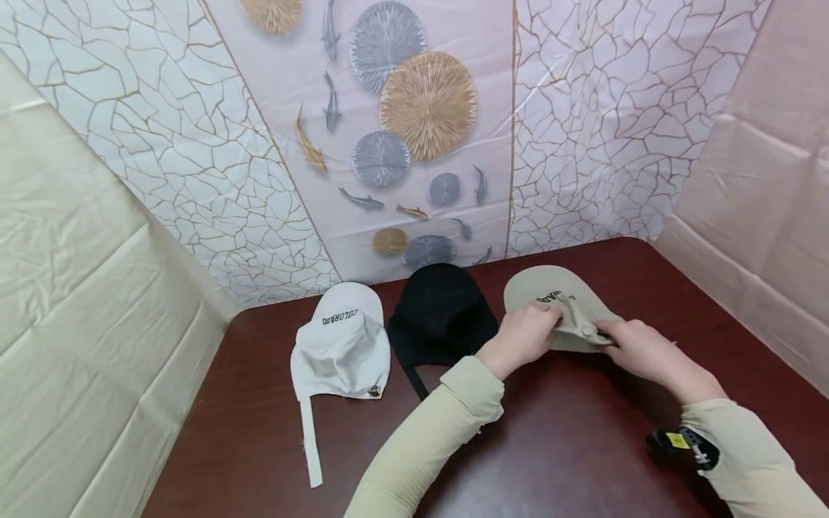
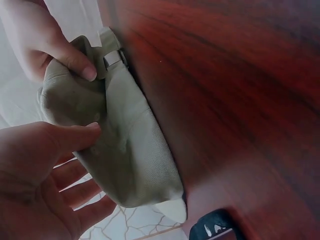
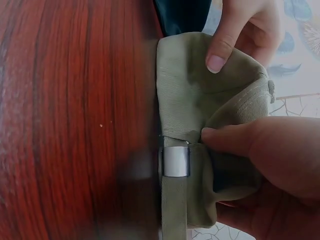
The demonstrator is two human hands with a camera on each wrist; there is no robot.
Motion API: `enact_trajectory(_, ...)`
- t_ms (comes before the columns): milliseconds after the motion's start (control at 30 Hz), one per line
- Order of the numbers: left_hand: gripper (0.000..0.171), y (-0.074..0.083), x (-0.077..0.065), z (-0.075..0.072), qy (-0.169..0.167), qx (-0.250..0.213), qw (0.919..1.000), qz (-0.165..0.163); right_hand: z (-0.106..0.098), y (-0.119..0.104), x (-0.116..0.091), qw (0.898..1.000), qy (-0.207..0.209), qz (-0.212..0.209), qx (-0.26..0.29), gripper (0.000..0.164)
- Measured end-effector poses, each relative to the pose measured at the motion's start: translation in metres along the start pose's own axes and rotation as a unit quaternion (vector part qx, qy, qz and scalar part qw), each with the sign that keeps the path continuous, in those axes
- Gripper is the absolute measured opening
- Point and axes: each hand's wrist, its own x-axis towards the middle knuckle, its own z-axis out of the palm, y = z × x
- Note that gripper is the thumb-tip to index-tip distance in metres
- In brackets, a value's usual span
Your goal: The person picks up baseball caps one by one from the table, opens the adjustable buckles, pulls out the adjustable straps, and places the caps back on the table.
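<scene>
A beige baseball cap [image 1: 586,298] with dark lettering lies at the right of the table, its brim pointing to the back wall. My left hand [image 1: 527,332] pinches the crown's left side, thumb on the cloth and fingers behind it. On the other side my right hand [image 1: 641,351] grips the cap close to the strap and its metal buckle [image 3: 176,161]. Between the two hands the crown cloth is folded and creased. To the left lie a black cap [image 1: 443,313] and a white cap [image 1: 343,352] lettered COLORADO, its strap stretched toward the front.
The dark red-brown table [image 1: 550,446] has a glossy top. A patterned cloth wall [image 1: 576,165] rises behind the caps, with plain cloth panels on both sides. A black wrist device [image 1: 686,442] is worn at the right sleeve. The black cap's strap runs beside the left forearm.
</scene>
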Motion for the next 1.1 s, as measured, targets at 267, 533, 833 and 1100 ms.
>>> enact_trajectory(267,0.016,0.003,0.0,-0.004,0.009,0.006,0.9999,0.003,-0.006,0.0,-0.003,1.0,-0.005,-0.009,-0.001,0.016)
enact_trajectory(533,0.019,-0.005,0.008,-0.033,0.025,-0.016,0.9995,0.011,-0.037,-0.004,-0.001,1.0,0.016,-0.008,0.001,0.01)
enact_trajectory(833,0.015,-0.015,0.013,-0.079,0.075,-0.036,0.9965,0.007,-0.079,-0.021,0.003,0.996,0.082,-0.011,-0.033,0.01)
enact_trajectory(1100,0.016,-0.013,0.012,-0.084,0.077,-0.054,0.9956,-0.005,-0.084,-0.027,-0.006,0.991,0.124,-0.021,-0.04,0.012)
